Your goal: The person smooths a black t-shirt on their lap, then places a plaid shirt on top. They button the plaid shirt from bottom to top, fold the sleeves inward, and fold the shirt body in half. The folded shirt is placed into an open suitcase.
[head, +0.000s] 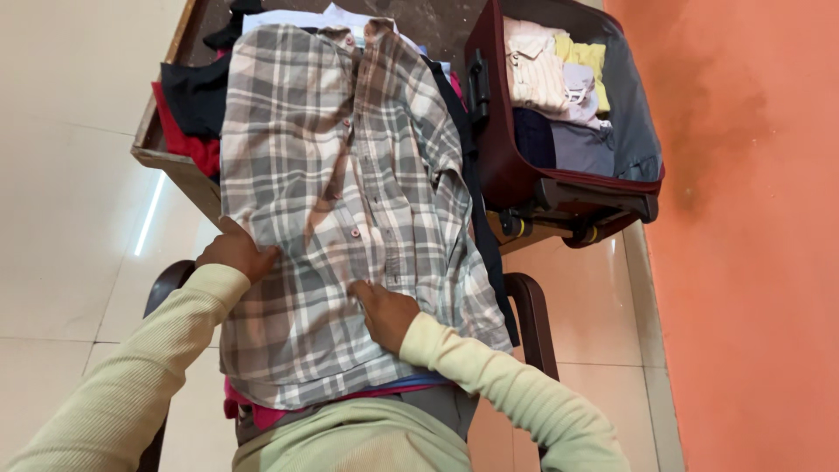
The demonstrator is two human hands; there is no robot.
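A grey, white and brown plaid shirt [350, 201] lies spread front-up over a pile of clothes, reaching from the table down over my lap. My left hand [234, 253] rests on the shirt's left edge, fingers pressed against the cloth. My right hand [383, 313] lies flat on the lower middle of the shirt, just right of the button line. Both arms wear pale green ribbed sleeves.
A maroon suitcase [502, 166] stands open at the right, with folded clothes [559, 87] inside. Dark and red garments [188, 114] lie on the wooden table's left side. Chair arms [531, 315] flank my lap. An orange wall [752, 262] runs along the right.
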